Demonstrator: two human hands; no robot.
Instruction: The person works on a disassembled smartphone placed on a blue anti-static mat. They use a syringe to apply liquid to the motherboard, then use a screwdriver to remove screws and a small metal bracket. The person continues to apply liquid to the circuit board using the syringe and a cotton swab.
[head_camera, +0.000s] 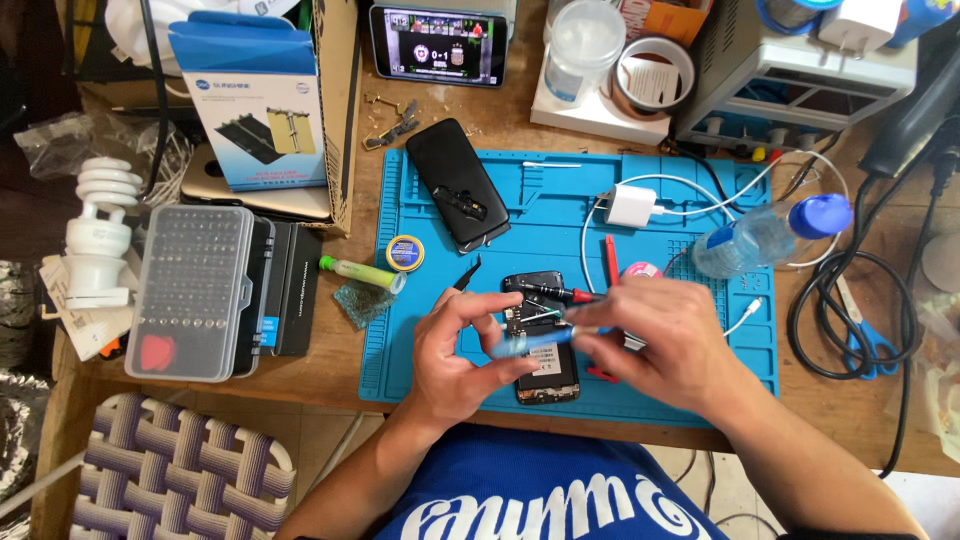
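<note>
On cluttered wooden desk (330, 375), blue mat (560, 215) under hands.

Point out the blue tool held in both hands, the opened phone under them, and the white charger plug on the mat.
blue tool (532, 343), head view, on the middle of its shaft between the hands.
opened phone (548, 385), head view, on its lower end.
white charger plug (630, 206), head view, on its body.

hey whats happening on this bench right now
A person sits at a wooden desk with a blue work mat. Both hands hold a thin blue tool between them, left hand and right hand, just above an opened phone lying on the mat. A red-handled screwdriver rests by it. A black back cover lies further up the mat.
</note>
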